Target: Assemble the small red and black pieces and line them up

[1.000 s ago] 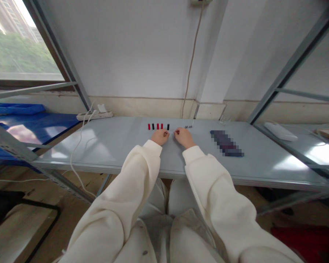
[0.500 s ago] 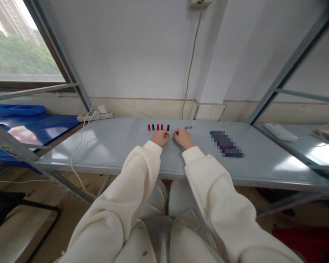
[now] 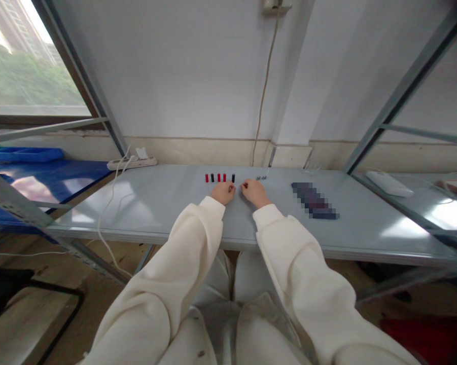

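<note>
A row of small red and black cylinders (image 3: 219, 178) stands on the worktop (image 3: 167, 197). The left hand (image 3: 223, 193) is just in front of the row's right end, the right hand (image 3: 254, 192) farther right; both curl narrow, whether holding anything cannot be told.

Your head view has tipped up slightly: more of the wall box (image 3: 270, 7) shows at the top edge. Your right hand (image 3: 254, 191) has edged marginally toward your left hand (image 3: 223, 192); gap between them slightly narrower.
</note>
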The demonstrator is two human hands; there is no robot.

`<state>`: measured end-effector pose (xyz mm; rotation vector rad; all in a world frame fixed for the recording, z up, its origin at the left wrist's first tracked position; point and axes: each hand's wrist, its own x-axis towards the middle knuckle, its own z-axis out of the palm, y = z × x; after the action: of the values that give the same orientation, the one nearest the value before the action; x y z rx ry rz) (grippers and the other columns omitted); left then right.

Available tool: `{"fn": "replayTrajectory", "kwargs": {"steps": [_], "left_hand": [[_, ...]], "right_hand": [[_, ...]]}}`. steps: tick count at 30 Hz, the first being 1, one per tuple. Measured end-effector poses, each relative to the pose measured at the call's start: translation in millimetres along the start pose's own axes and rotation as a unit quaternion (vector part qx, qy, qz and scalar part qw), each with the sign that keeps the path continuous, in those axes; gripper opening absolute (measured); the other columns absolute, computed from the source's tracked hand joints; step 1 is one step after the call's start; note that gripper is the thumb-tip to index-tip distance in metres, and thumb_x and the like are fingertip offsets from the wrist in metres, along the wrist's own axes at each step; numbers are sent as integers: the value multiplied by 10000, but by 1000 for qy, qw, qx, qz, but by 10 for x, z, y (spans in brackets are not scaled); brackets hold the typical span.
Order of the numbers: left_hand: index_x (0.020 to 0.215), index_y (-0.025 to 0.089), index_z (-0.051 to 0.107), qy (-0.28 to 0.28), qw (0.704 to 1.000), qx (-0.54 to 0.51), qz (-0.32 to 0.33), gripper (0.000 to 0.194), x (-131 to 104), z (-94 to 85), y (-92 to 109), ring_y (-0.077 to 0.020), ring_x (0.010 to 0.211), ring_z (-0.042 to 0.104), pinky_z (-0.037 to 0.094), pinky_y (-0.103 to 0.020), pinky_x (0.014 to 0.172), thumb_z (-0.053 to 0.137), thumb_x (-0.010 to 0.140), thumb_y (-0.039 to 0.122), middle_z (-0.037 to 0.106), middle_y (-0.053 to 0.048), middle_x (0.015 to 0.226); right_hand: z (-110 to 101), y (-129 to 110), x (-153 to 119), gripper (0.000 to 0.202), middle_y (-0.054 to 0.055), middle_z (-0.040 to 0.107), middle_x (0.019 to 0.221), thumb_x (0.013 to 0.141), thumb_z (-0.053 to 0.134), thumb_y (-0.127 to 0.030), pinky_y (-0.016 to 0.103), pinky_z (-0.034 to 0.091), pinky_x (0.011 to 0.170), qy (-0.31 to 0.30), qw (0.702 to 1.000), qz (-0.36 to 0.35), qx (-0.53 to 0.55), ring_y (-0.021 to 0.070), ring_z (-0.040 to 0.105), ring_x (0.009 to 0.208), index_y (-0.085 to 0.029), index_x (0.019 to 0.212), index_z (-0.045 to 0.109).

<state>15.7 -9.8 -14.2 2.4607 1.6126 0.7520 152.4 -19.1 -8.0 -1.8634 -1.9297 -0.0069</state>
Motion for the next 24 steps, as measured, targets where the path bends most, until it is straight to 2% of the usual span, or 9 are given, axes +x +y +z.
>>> {"fn": "replayTrajectory", "kwargs": {"steps": [6,11,16,24], "left_hand": [[975,174,546,36,996,65,-53,304,52,-1,132,-193,787,585,418,-288,678,309,840,310,632,-93,847],[1185,161,410,71,993,78,-47,389,107,4,187,-222,798,589,421,-307,685,285,849,309,622,-122,881],[1323,159,219,50,994,88,-45,513,111,31,215,-219,772,590,420,-312,696,314,840,306,610,-143,903],[1354,173,124,38,994,92,-48,548,99,13,222,-226,786,587,421,-325,710,290,846,295,599,-150,935]], "right_hand": [[-8,6,20,229,99,641,847,800,431,-276,256,399,687,14,1000,20,-4,176,581,806,-161,840,625],[-13,-1,16,239,99,643,850,807,415,-276,257,400,675,27,999,18,-7,180,583,800,-168,841,626],[-38,-16,5,247,99,643,842,808,407,-265,251,397,684,31,999,11,-7,177,584,802,-159,842,628],[-45,-20,3,259,103,644,851,807,395,-258,258,397,686,30,999,11,-1,179,580,801,-157,832,632]]}}
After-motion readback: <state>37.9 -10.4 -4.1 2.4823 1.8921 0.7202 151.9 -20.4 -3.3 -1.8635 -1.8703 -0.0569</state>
